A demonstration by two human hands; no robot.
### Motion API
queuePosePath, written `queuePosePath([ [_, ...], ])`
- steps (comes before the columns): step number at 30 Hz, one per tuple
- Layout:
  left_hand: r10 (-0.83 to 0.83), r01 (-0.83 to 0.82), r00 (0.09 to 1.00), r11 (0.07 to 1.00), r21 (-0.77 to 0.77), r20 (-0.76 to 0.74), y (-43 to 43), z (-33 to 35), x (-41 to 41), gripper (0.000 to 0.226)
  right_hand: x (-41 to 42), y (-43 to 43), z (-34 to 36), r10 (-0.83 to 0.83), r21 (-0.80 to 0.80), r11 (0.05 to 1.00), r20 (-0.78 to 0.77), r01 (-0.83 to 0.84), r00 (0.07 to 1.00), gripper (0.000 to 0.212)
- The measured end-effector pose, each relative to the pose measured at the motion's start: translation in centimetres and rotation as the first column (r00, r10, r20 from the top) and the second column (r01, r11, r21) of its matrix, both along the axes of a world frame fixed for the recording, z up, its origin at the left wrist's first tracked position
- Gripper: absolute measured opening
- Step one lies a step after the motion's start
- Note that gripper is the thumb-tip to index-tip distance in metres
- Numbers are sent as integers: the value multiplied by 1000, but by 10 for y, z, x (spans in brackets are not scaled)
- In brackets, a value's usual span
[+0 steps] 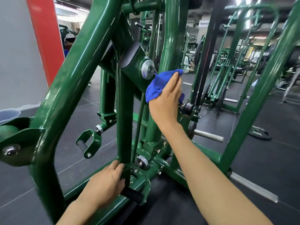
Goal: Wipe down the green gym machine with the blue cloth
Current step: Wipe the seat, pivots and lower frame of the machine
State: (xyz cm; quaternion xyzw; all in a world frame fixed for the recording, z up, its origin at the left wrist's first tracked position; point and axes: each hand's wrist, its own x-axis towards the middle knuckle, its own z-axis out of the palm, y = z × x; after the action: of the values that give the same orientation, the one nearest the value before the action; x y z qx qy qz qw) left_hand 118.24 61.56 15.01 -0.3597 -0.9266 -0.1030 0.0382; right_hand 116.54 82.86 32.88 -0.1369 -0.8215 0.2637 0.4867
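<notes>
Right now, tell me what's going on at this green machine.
A person is wiping the green gym machine. The right hand holds the bunched blue cloth against the frame, just below and right of a silver pivot disc. The left hand has its grip round the foot of an upright bar, low near the base. A black weight plate lies on the floor to the right.

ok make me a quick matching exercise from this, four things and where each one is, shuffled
1 blue cloth
2 left hand
3 weight plate
4 silver pivot cap

A flat on the floor at right
B gripping the foot of a green post
C on the joint just left of the cloth
D bunched under the right hand

Pairs: 1-D, 2-B, 3-A, 4-C
</notes>
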Motion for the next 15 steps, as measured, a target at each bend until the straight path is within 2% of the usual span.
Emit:
queuePosePath([
  [2, -3, 2, 1000, 999, 38, 22, -3, 7, -1, 50, -5, 3, 26, -19, -72, 997, 24, 21, 1000, 84],
  [6, 23, -47, 995, 967, 249, 98, 1, 48, -4, 52, -10, 10, 78, -2, -66, 998, 33, 5, 999, 89],
  [11, -16, 53, 996, 885, 463, -84, 31, 150, -9, 48, -11, 20, 101, 35, -44, 998, 14, -34, 999, 92],
  [15, -34, 116, 985, 851, 512, -167, 52, 211, -23, 49, -5, 22, 77, 84, -44, 996, 57, -82, 995, 92],
])
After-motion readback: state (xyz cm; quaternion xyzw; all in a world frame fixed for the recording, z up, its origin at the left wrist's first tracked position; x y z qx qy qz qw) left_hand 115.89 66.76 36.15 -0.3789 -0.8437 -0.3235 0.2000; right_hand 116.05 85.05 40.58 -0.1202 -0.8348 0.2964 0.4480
